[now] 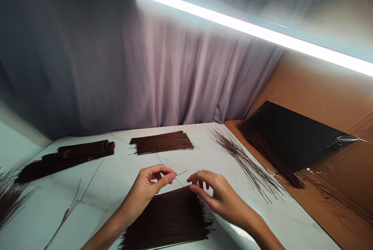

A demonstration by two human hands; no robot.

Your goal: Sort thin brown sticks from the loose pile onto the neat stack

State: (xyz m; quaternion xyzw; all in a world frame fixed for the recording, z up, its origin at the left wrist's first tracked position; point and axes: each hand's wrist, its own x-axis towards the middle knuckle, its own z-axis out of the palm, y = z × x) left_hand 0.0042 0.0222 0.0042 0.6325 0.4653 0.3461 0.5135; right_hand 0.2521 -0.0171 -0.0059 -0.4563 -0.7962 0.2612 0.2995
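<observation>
My left hand (154,178) pinches thin dark sticks (160,159) between thumb and fingertips. Two of them seem to cross at the fingertips, their ends poking out up-left and to the right. Just to the right hovers my right hand (212,189), thumb and index finger slightly apart near the sticks' ends, with nothing visible between them. Beneath both hands lies a wide, dense pile of dark brown sticks (175,217), its ends uneven on the right. The forearms cover part of its sides.
On the white marbled table (163,164) lie a flat stick stack (163,142), tied bundles (72,156), loose sticks (67,213) at left and a spread bunch (241,156) at right. A black sheet (294,137) rests on brown cardboard (326,203). A tube light (247,26) hangs before curtains (175,75).
</observation>
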